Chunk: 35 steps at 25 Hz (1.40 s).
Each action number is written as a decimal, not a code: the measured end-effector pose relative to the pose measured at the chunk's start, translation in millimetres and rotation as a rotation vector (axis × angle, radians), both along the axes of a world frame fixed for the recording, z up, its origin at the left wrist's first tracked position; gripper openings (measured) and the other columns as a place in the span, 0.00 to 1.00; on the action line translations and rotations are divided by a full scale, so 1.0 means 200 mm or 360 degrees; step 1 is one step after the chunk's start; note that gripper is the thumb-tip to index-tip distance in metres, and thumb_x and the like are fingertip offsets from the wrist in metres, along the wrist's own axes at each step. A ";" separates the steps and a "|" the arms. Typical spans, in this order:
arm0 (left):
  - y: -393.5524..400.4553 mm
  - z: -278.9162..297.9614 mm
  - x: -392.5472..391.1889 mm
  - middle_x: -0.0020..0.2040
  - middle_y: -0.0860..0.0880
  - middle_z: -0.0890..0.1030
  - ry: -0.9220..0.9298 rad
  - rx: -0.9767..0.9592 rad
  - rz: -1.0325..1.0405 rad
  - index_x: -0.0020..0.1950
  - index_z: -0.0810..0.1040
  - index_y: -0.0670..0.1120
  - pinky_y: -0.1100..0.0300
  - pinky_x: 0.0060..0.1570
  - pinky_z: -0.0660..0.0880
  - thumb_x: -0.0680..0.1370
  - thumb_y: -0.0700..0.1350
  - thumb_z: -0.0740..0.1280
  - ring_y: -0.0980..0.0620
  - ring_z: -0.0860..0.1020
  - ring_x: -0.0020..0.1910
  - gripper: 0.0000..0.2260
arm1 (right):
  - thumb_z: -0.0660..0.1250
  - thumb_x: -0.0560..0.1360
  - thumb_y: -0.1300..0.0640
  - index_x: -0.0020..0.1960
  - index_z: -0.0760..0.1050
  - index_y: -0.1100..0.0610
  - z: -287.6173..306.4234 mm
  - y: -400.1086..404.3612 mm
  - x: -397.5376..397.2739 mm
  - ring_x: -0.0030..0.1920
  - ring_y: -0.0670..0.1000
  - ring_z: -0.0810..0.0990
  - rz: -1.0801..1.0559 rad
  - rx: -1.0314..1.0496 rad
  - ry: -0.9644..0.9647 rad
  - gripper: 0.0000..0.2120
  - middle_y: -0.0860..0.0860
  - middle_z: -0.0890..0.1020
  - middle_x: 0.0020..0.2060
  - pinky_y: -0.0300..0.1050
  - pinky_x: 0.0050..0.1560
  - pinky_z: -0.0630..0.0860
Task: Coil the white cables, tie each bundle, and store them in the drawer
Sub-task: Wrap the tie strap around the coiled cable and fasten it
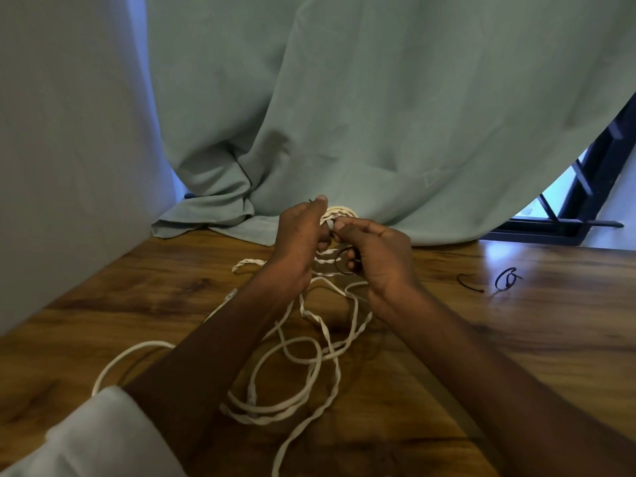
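My left hand (301, 235) grips a coiled bundle of white twisted cable (339, 212), held above the far middle of the wooden table (516, 339). Close against it on the right, my right hand (375, 251) pinches a thin black tie (344, 265) that loops under the bundle. Loose white cable (309, 352) trails down from the bundle and sprawls in tangled loops across the table between my forearms. Most of the bundle is hidden behind my fingers. No drawer is in view.
Two more black ties (507, 278) lie on the table to the right, one curled, one a short arc (469, 284). A green curtain (344, 115) hangs behind and rests on the table's far edge. A grey wall (69, 149) borders the left side.
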<state>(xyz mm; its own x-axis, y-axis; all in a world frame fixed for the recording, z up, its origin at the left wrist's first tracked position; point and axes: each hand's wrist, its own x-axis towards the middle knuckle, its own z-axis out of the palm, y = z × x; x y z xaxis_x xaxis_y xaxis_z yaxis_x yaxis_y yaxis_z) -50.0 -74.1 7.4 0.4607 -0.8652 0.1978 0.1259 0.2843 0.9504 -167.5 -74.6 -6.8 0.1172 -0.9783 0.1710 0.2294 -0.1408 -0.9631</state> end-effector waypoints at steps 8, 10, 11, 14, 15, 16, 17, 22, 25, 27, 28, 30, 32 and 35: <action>-0.02 -0.02 -0.07 0.36 0.47 0.81 0.0058 -0.0043 -0.0077 0.48 0.78 0.42 0.63 0.29 0.73 0.84 0.47 0.66 0.55 0.78 0.30 0.10 | 0.75 0.77 0.60 0.48 0.87 0.57 -0.02 0.00 0.01 0.35 0.49 0.82 -0.0323 -0.0205 0.0059 0.02 0.54 0.88 0.37 0.45 0.38 0.79; -0.05 -0.03 -0.03 0.40 0.44 0.80 0.0035 -0.0143 0.0024 0.50 0.78 0.43 0.64 0.28 0.72 0.83 0.45 0.67 0.53 0.78 0.33 0.06 | 0.75 0.77 0.60 0.49 0.87 0.57 -0.01 0.00 0.00 0.34 0.46 0.82 -0.0229 -0.0242 0.0087 0.03 0.52 0.87 0.37 0.42 0.37 0.78; -0.06 -0.03 0.01 0.38 0.44 0.79 0.0038 -0.0179 0.0095 0.49 0.78 0.44 0.63 0.27 0.71 0.83 0.44 0.67 0.53 0.76 0.32 0.05 | 0.75 0.77 0.61 0.50 0.87 0.57 0.00 0.00 0.00 0.33 0.45 0.80 -0.0182 -0.0250 0.0084 0.03 0.52 0.86 0.36 0.40 0.36 0.76; -0.10 -0.02 0.21 0.31 0.47 0.73 0.0111 -0.0218 0.0372 0.46 0.75 0.45 0.60 0.26 0.64 0.82 0.40 0.66 0.55 0.68 0.26 0.05 | 0.75 0.77 0.61 0.51 0.86 0.58 0.06 0.00 -0.03 0.31 0.43 0.77 -0.0069 -0.0266 0.0095 0.04 0.52 0.84 0.33 0.38 0.36 0.76; -0.11 -0.02 0.28 0.32 0.47 0.73 0.0169 -0.0219 0.0462 0.46 0.75 0.45 0.61 0.26 0.64 0.82 0.40 0.66 0.55 0.68 0.25 0.06 | 0.75 0.77 0.61 0.51 0.86 0.58 0.07 0.00 -0.04 0.32 0.43 0.78 -0.0029 -0.0275 0.0084 0.04 0.52 0.84 0.34 0.38 0.37 0.78; -0.12 -0.02 0.36 0.32 0.47 0.73 0.0234 -0.0216 0.0538 0.45 0.75 0.45 0.61 0.25 0.65 0.82 0.39 0.66 0.55 0.68 0.25 0.06 | 0.75 0.77 0.62 0.52 0.86 0.59 0.09 0.00 -0.06 0.33 0.43 0.79 0.0004 -0.0296 0.0069 0.04 0.52 0.85 0.34 0.38 0.40 0.80; -0.13 -0.03 0.42 0.33 0.46 0.74 0.0285 -0.0211 0.0596 0.45 0.75 0.45 0.61 0.25 0.65 0.82 0.39 0.66 0.56 0.69 0.25 0.06 | 0.75 0.77 0.62 0.52 0.86 0.60 0.10 0.00 -0.07 0.35 0.44 0.81 0.0023 -0.0331 0.0063 0.05 0.52 0.85 0.35 0.38 0.43 0.81; -0.16 -0.08 0.51 0.42 0.45 0.81 0.0130 -0.0223 0.0688 0.45 0.78 0.49 0.57 0.36 0.73 0.82 0.42 0.68 0.51 0.77 0.37 0.07 | 0.73 0.78 0.62 0.56 0.85 0.58 0.12 0.02 -0.07 0.45 0.47 0.85 0.0202 -0.0471 0.0086 0.08 0.53 0.89 0.44 0.44 0.48 0.80; -0.17 -0.08 0.50 0.48 0.45 0.83 -0.0006 -0.0261 0.0706 0.46 0.80 0.52 0.53 0.45 0.75 0.82 0.43 0.69 0.47 0.79 0.46 0.06 | 0.71 0.79 0.65 0.60 0.84 0.56 0.13 0.03 -0.08 0.54 0.48 0.86 0.0335 -0.0589 0.0060 0.11 0.52 0.89 0.52 0.47 0.49 0.78; -0.17 -0.08 0.49 0.47 0.47 0.83 -0.0111 -0.0286 0.0731 0.45 0.81 0.53 0.52 0.47 0.76 0.81 0.44 0.69 0.47 0.79 0.46 0.06 | 0.71 0.79 0.64 0.59 0.84 0.55 0.13 0.03 -0.08 0.54 0.48 0.86 0.0311 -0.0619 0.0050 0.11 0.52 0.89 0.52 0.47 0.49 0.79; -0.18 -0.09 0.49 0.46 0.47 0.83 -0.0155 -0.0295 0.0737 0.45 0.81 0.53 0.51 0.47 0.76 0.81 0.44 0.69 0.47 0.79 0.46 0.06 | 0.71 0.79 0.63 0.58 0.84 0.55 0.12 0.03 -0.08 0.53 0.47 0.85 0.0274 -0.0610 0.0032 0.10 0.51 0.89 0.52 0.47 0.48 0.79; -0.18 -0.09 0.48 0.46 0.47 0.83 -0.0232 -0.0293 0.0735 0.46 0.80 0.52 0.52 0.47 0.76 0.82 0.44 0.68 0.47 0.79 0.46 0.05 | 0.72 0.78 0.62 0.56 0.86 0.53 0.12 0.02 -0.09 0.53 0.47 0.85 0.0184 -0.0584 -0.0022 0.08 0.50 0.89 0.51 0.46 0.47 0.80; -0.19 -0.09 0.48 0.47 0.46 0.83 -0.0329 -0.0275 0.0732 0.48 0.80 0.49 0.53 0.48 0.77 0.82 0.45 0.68 0.47 0.80 0.47 0.04 | 0.72 0.78 0.61 0.55 0.86 0.54 0.13 0.00 -0.10 0.57 0.48 0.84 0.0122 -0.0587 -0.0068 0.08 0.49 0.88 0.53 0.46 0.49 0.80; -0.18 -0.09 0.46 0.48 0.46 0.82 -0.0495 -0.0256 0.0736 0.52 0.81 0.44 0.58 0.46 0.75 0.83 0.47 0.67 0.48 0.80 0.50 0.07 | 0.72 0.77 0.60 0.55 0.85 0.56 0.13 -0.02 -0.10 0.60 0.52 0.85 0.0131 -0.0587 -0.0191 0.08 0.53 0.88 0.53 0.49 0.53 0.81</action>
